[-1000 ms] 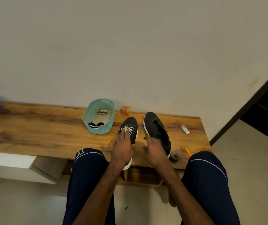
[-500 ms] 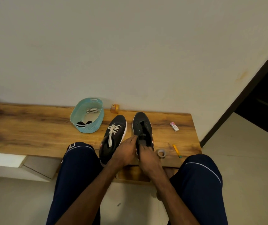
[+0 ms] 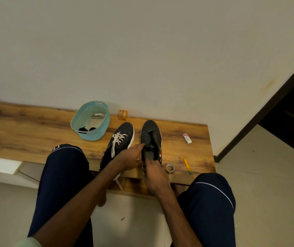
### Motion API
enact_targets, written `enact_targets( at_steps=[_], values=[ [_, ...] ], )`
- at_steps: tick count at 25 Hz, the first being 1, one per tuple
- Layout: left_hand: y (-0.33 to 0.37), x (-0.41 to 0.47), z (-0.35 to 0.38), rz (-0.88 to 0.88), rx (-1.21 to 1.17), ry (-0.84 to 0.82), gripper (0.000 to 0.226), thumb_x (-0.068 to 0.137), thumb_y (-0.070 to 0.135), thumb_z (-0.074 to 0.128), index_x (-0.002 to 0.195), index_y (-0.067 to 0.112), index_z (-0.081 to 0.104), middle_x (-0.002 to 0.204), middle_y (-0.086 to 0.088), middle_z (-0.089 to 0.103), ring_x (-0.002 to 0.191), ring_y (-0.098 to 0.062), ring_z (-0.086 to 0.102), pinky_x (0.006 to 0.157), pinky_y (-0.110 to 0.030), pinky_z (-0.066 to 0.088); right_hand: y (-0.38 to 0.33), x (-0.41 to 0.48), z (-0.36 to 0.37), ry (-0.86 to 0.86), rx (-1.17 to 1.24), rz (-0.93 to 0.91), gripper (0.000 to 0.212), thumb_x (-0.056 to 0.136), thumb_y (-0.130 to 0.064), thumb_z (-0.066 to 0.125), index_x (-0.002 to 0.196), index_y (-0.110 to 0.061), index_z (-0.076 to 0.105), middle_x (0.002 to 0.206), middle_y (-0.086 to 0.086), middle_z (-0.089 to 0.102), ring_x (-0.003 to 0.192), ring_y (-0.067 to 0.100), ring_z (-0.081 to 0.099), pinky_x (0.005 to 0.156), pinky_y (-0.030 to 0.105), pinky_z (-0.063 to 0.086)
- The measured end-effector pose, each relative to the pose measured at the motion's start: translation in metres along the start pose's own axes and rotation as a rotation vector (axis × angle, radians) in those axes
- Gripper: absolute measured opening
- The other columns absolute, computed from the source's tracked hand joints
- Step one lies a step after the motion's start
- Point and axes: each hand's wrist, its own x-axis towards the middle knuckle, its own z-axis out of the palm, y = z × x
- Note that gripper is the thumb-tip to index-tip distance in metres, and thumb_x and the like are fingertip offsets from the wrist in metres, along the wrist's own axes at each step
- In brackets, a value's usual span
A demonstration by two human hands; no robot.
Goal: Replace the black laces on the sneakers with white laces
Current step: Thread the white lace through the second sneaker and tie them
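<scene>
Your left hand (image 3: 131, 157): it lies along the near-left side of the unlaced sneaker (image 3: 150, 134), with the fingertips at the tongue. You cannot tell whether it grips.
Your right hand (image 3: 156, 172): its fingers are curled over that sneaker's heel, gripping it.
Unlaced sneaker: it sits at the worktop's (image 3: 26, 132) near edge, toe to the wall, just right of the laced sneaker (image 3: 123, 138).
Laced sneaker: it is threaded with white lace.
Basket (image 3: 99, 133): it stands left of the sneakers and holds a spare white lace (image 3: 97, 115) and black laces (image 3: 87, 129).
</scene>
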Motion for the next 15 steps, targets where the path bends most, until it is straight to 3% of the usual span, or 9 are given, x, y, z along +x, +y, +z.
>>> enact_targets(
  at_steps=[8,15],
  values=[
    [-0.001,-0.011,0.002,0.025,-0.036,0.092,0.073,0.093,0.018,0.058,0.155,0.015,0.021,0.151,-0.009,0.042,0.129,-0.026,0.05,0.103,-0.041,0.047,-0.011,0.009,-0.001,0.071,-0.058,-0.033,0.031,0.091,-0.015,0.057,0.122,-0.016,0.057,0.119,0.006,0.067,0.111,0.024,0.058,0.107,0.039,0.039],
    [-0.052,-0.017,-0.057,-0.077,-0.139,0.232,0.071,0.095,0.032,0.061,0.154,0.015,0.025,0.155,-0.007,0.038,0.137,-0.025,0.043,0.11,-0.041,0.04,-0.018,0.018,0.002,0.18,0.046,-0.04,0.038,0.099,-0.021,0.053,0.137,-0.019,0.053,0.139,0.0,0.055,0.128,0.017,0.045,0.111,0.032,0.035]
  ],
)
